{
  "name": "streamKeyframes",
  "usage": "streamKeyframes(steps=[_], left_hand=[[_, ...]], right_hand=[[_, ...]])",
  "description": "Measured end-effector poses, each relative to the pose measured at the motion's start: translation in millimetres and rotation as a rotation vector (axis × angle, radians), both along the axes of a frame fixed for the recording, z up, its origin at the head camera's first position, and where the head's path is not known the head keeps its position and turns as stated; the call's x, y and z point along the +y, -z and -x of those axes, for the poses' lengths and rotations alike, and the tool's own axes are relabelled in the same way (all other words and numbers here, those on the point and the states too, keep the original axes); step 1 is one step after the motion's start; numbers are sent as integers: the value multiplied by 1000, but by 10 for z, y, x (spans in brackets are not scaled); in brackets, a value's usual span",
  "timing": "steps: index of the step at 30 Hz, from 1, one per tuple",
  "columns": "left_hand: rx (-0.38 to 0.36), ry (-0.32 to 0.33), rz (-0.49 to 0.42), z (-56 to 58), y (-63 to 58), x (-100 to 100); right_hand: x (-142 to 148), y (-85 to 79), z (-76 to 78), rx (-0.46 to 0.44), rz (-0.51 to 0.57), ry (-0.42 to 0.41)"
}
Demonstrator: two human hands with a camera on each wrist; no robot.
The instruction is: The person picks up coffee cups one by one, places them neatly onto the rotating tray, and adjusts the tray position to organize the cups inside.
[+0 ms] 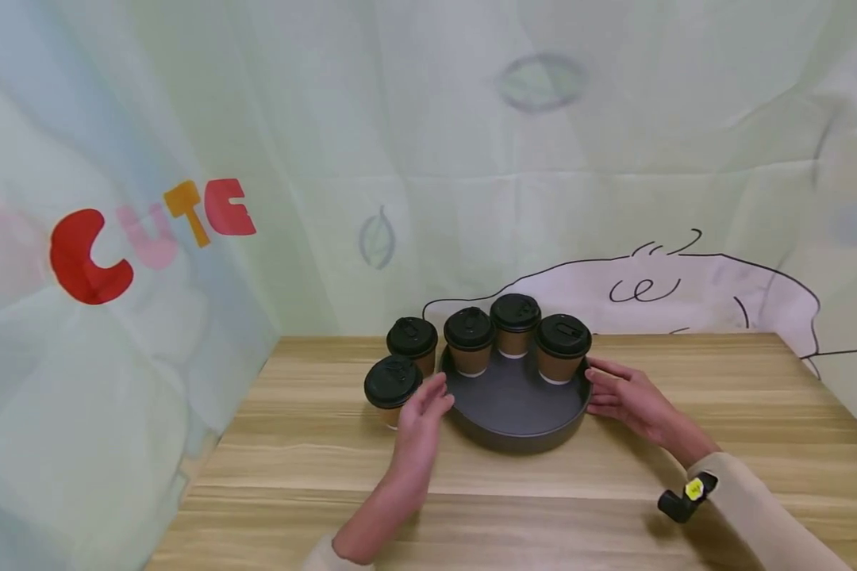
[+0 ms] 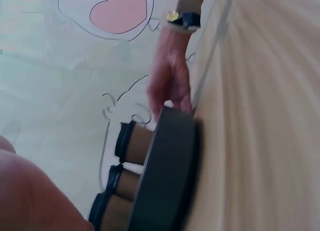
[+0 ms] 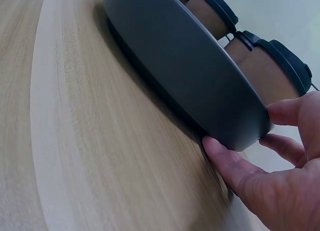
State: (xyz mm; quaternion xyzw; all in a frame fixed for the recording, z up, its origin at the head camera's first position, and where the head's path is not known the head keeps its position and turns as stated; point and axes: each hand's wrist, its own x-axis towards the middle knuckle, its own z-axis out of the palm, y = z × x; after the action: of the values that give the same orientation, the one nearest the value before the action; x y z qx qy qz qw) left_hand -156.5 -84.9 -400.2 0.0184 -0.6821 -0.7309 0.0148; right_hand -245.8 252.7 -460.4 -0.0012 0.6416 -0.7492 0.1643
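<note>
A dark grey round tray [image 1: 517, 412] with a raised rim bears three brown paper coffee cups with black lids: one cup [image 1: 470, 357] at left, one cup [image 1: 514, 341] at the back, one cup [image 1: 560, 365] at right. My right hand [image 1: 632, 403] grips the tray's right edge. In the right wrist view, one fingertip [image 3: 215, 145] sits low by the tray's underside and another reaches the rim. My left hand [image 1: 420, 432] is at the tray's left side with fingers extended, between the tray and a lidded cup [image 1: 389, 388] on the table.
Another lidded coffee cup [image 1: 413, 341] stands on the wooden table [image 1: 293, 476], behind the nearer one and close to the tray's left rim. A printed curtain [image 1: 400, 159] hangs directly behind the table's far edge. A small black device [image 1: 685, 500] is strapped to the right wrist.
</note>
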Motion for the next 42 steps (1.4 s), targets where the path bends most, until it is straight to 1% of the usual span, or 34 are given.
streamKeyframes(steps=[2, 4, 6, 8, 10, 11, 12, 15, 19, 24, 28, 32, 42], left_hand=[[99, -40, 29, 52, -40, -91], [202, -102, 76, 117, -67, -206], [286, -186, 181, 185, -76, -338], [312, -260, 292, 245, -75, -466], [294, -300, 404, 296, -54, -574], [277, -306, 450, 322, -34, -617], [259, -303, 475, 347, -9, -651], [198, -278, 510, 415, 91, -709], [140, -254, 553, 493, 251, -710], [139, -264, 622, 547, 400, -663], [160, -305, 622, 565, 468, -644], [180, -338, 611, 580, 490, -634], [177, -352, 622, 579, 496, -619]], right_hand=[[-1, -6, 1, -1, -4, -1], [-4, -9, 2, -2, -9, -2], [-7, -11, 2, -1, -11, -4], [-7, -11, 2, 0, -11, -5], [-4, -8, 2, 0, -12, -5], [-2, -7, 2, 0, -12, -3], [0, -6, 1, -2, -13, -1], [6, -5, 1, -5, -15, 3], [4, -10, 2, -3, -13, 4], [-8, -11, 1, -2, -21, 4], [-21, -6, 8, 1, -25, 6], [-26, -3, 15, 5, -22, 10], [-7, 4, 17, -2, -8, 20]])
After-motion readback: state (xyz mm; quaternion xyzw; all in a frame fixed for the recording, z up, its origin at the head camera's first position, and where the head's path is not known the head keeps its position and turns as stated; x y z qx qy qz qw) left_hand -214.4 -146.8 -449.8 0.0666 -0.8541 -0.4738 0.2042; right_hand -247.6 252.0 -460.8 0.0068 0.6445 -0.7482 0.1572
